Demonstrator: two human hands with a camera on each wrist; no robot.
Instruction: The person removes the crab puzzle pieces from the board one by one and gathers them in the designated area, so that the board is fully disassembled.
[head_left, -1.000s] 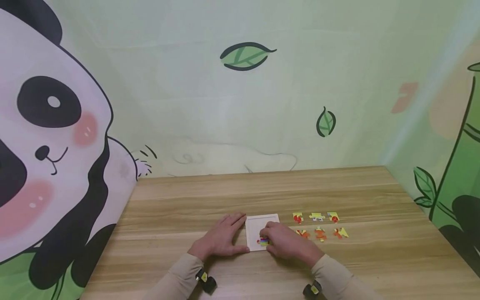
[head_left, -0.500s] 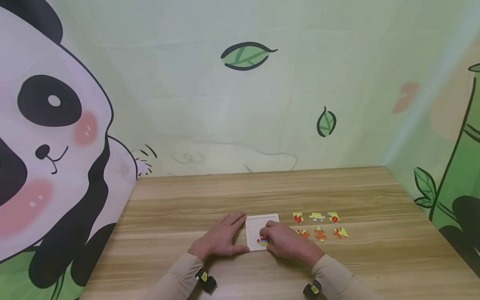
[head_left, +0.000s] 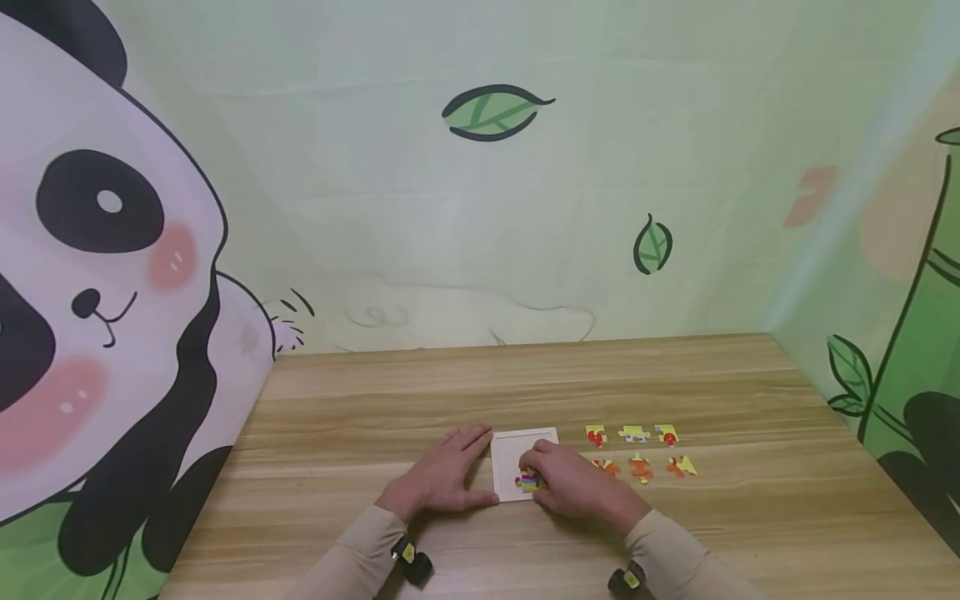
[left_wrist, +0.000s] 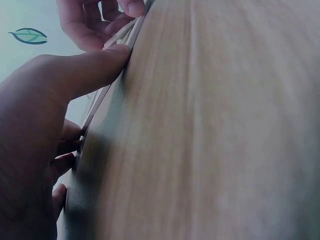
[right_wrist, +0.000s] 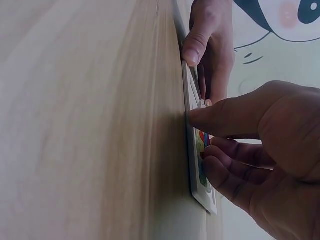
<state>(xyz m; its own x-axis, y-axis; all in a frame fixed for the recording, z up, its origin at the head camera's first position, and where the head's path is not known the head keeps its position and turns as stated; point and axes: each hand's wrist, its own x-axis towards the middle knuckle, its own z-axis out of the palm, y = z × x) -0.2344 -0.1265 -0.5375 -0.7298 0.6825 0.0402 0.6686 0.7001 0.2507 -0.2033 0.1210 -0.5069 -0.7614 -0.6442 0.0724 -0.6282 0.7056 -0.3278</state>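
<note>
A small white puzzle tray (head_left: 508, 467) lies flat on the wooden table. My left hand (head_left: 448, 473) rests against its left side with fingers spread, the thumb tip at the near left corner. In the left wrist view that thumb (left_wrist: 95, 70) touches the tray's edge. My right hand (head_left: 573, 479) is over the tray's right half, its fingers and thumb curled at a colourful puzzle piece (head_left: 528, 481) inside. From the right wrist, the thumb (right_wrist: 225, 117) lies at the tray's rim and the fingertips touch the piece. The hand covers part of the tray and piece.
Several loose jigsaw pieces lie in two rows right of the tray, among them a yellow and red piece (head_left: 667, 434) and an orange piece (head_left: 641, 469). Beyond the wooden table (head_left: 360, 392) stands a green wall (head_left: 360, 167) with a panda picture.
Both hands stay in nearly the same place. The right hand's fingers shift only very slightly over the piece in the tray, and the loose pieces stay put.
</note>
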